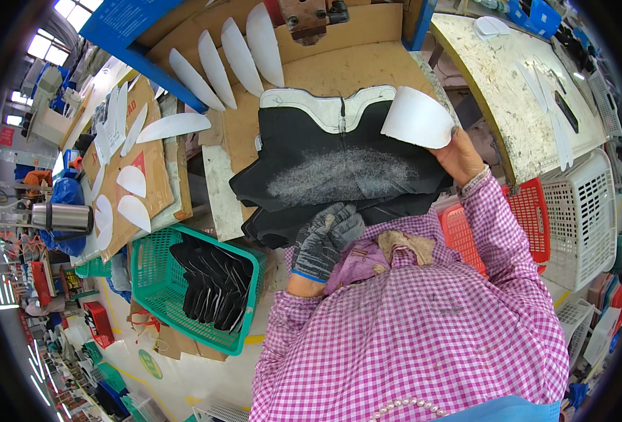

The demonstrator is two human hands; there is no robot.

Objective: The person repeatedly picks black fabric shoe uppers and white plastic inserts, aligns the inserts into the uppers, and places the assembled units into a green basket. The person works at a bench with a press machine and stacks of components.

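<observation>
My bare right hand (460, 159) pinches the lower right edge of a white half-moon stiffener piece (416, 118), which is bent into a curve. It is held over the right end of a black shoe upper (339, 151) with a white-lined, notched far edge. A whitish, rough patch spreads across the upper's middle. Beneath it, more black pieces (262, 226) show at the near side. My left hand (328, 239), in a grey knitted glove, rests at the near edge of these pieces with its fingers curled; whether they grip anything is hidden.
Several white half-moon pieces (242, 56) lean on a cardboard wall under a blue frame (146, 53). More lie on cardboard (157, 169) at left. A green basket (188, 323) holds stacked black pieces. A metal machine head (305, 15) hangs beyond the upper; red (532, 211) and white baskets (578, 218) stand right.
</observation>
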